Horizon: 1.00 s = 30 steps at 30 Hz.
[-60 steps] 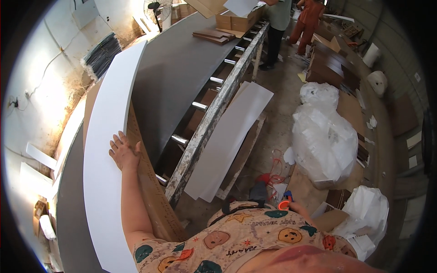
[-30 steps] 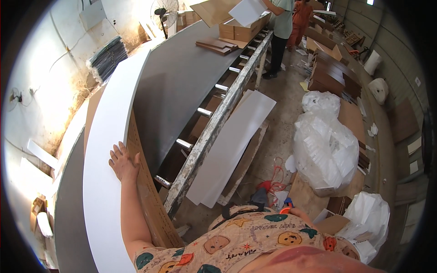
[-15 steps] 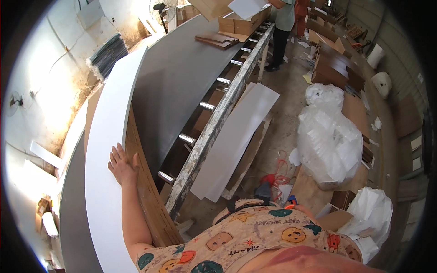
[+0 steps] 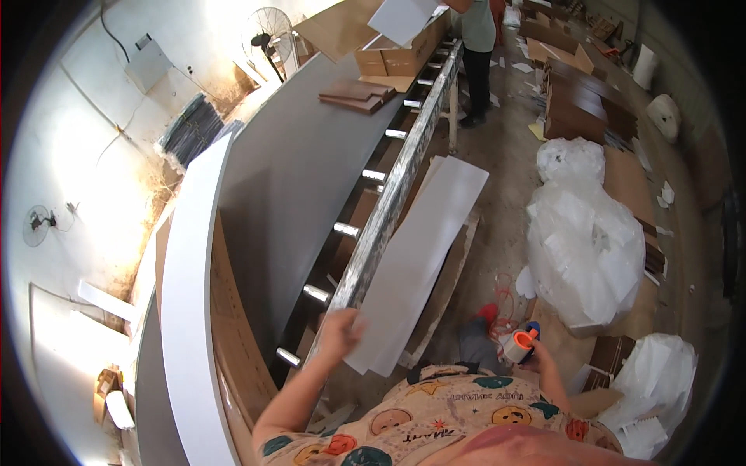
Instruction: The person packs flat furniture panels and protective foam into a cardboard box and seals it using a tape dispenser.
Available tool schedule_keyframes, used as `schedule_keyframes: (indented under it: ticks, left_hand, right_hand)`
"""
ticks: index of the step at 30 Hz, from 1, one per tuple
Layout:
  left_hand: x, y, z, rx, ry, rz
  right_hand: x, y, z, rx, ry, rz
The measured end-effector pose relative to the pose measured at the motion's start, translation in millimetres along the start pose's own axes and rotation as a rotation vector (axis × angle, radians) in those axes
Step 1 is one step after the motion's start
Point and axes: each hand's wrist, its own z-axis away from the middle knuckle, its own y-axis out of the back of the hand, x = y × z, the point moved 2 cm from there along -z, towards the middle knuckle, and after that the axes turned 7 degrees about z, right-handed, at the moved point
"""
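Observation:
My left hand point(image 4: 342, 335) is in the air beside the worn metal rail of the roller conveyor point(image 4: 359, 268). Motion smears its fingers, so their pose is unclear. Low on the right, my right hand point(image 4: 538, 353) is closed around a tape dispenser point(image 4: 519, 346) with an orange ring and blue parts. To my left, a long white panel point(image 4: 189, 311) lies over a brown cardboard carton point(image 4: 237, 342), and neither hand touches it. Large pale sheets point(image 4: 423, 256) lean below the conveyor's right side.
Brown boards point(image 4: 357, 95) and an opened carton point(image 4: 404, 58) lie at the conveyor's far end, where another person point(image 4: 478, 70) stands. On the right are bundles in clear plastic wrap point(image 4: 583, 241) and stacked cardboard point(image 4: 575, 105). A standing fan point(image 4: 268, 39) is by the left wall.
My left hand has lifted off the white panel and moved right to the conveyor rail. My right hand has come into view with the tape dispenser. The view has shifted slightly.

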Motion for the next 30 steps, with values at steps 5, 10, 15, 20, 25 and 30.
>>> schedule_keyframes:
  ticks: [5, 10, 15, 20, 25, 30]
  left_hand:
    - [51, -207, -64, -0.51, 0.711, 0.45]
    - [95, -280, -154, -0.616, 0.687, 0.583]
    - [118, -296, -237, -0.594, 0.682, 0.653]
    - [120, -327, -266, -0.364, 0.702, 0.565]
    - [168, -299, -309, -0.136, -0.296, 0.028]
    - [152, -351, -366, -0.326, -0.33, -0.1]
  right_hand:
    - [-85, -33, -32, -0.206, 0.047, -0.288]
    - [-191, -63, -9, -0.481, 0.199, -0.125]
    - [-270, -55, -3, -0.487, 0.208, 0.048]
    - [-331, -45, -16, -0.519, 0.278, 0.128]
    - [-356, -43, -50, -0.39, 0.17, 0.08]
    - [-404, -49, -64, -0.449, 0.136, -0.112]
